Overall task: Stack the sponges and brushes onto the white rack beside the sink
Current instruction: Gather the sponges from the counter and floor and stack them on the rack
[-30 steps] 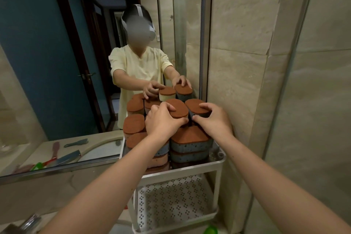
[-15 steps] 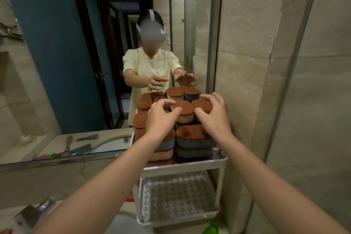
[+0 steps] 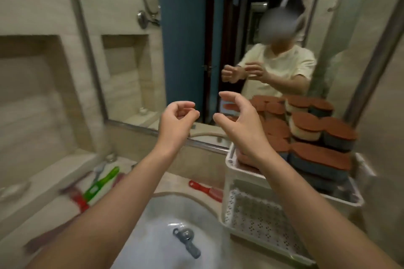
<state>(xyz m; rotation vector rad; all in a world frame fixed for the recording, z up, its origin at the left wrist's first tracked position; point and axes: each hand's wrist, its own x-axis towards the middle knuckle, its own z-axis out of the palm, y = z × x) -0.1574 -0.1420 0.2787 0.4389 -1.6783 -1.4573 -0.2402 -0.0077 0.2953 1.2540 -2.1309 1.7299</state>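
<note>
Now both hands hang in the air over the sink (image 3: 157, 209), well above the table (image 3: 175, 178), and neither has hold of anything. Left hand (image 3: 178, 118): fingers curled in until the tips nearly meet the thumb, nothing between them. Right hand (image 3: 237, 124): fingers (image 3: 229, 96) bent but spread, with a wide gap to the thumb, nothing in it.

Sponges (image 3: 317, 153) – rust-topped, on blue or cream bodies – sit piled several layers deep on the top tier of the white rack (image 3: 228, 179), right of the sink against the mirror (image 3: 131, 50). They look done, in my judgement.

Brushes not yet on the rack:
- red brush (image 3: 205, 190), flat on the table just beside the rack's left wall, below the right hand. Long axis runs left to right, handle end away from the rack, bristle end toward it.
- green brush (image 3: 101, 182), left of the sink, lying on a diagonal from near-left to far-right, below and left of the left hand.
- second red brush (image 3: 77, 200), beside the green one, partly hidden by the left forearm.

Judgement – the right hand is nearer the red brush and would drop nearly straight down, closing across the handle. The green one falls to the left hand. Motion blur is heavy, so finer detail cannot be told.
</note>
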